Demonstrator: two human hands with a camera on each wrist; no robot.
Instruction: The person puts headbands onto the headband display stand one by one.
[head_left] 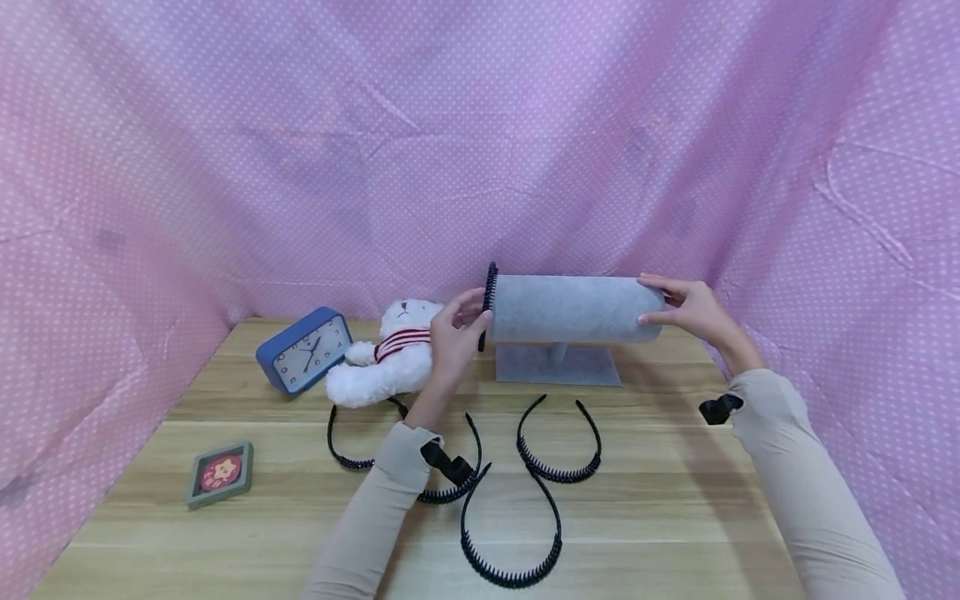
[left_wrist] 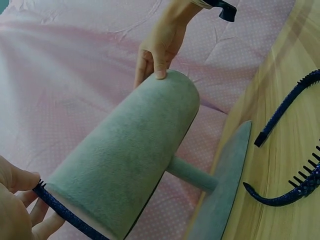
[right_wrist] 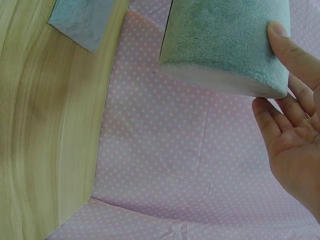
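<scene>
At the back of the wooden counter (head_left: 660,500), a grey padded roll (head_left: 570,308) lay level on a short post (head_left: 558,354) above a flat rectangular base (head_left: 517,368). A black toothed headband (head_left: 490,304) stood upright and nearly edge-on at the roll's left end, its top rising a little above the roll. Whether it had passed over the rim or only sat against it, I could not tell. The left hand (head_left: 453,337) pinched this headband between thumb and fingers. The right hand (head_left: 697,312) gripped the roll's other end, its thumb pressed on the near side and its fingers around the far side and end.

Four more dark headbands lay on the counter in front of the base: a left one (head_left: 350,463) and a middle one (head_left: 450,497), both partly hidden by the left arm, a front one (head_left: 512,581) nearest the viewer, and a right one (head_left: 562,477) just below the base.

Left of the roll, beside the left hand, a white teddy bear (head_left: 382,379) in a red-striped top leaned back. A tilted blue clock (head_left: 311,350) stood just beside it, and a small framed picture (head_left: 220,473) lay nearer the front. Pink dotted cloth (head_left: 525,150) hung behind everything.
</scene>
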